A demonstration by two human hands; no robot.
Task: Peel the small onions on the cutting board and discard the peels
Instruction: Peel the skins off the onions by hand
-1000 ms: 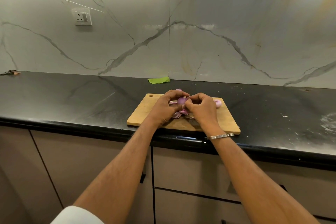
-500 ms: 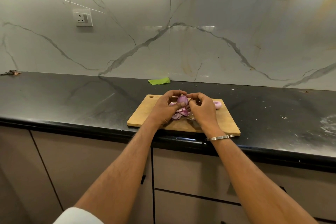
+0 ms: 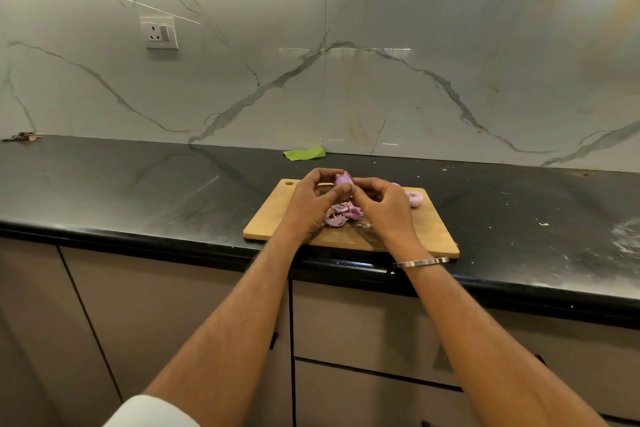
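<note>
Hands (image 3: 313, 199) (image 3: 382, 204) raised over board (image 3: 273, 215), fingertips seemingly pinching onion (image 3: 343, 180)

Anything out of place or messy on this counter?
Mostly expected mess: loose peels piled on the cutting board. White specks and a smear mark the counter's right side, and a green scrap lies against the backsplash.

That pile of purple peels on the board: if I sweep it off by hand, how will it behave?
The peels look thin, curled and loose, so probably light and floppy, likely to scatter rather than slide together. Pinching them in a bunch seems safer than pushing across the cutting board.
</note>
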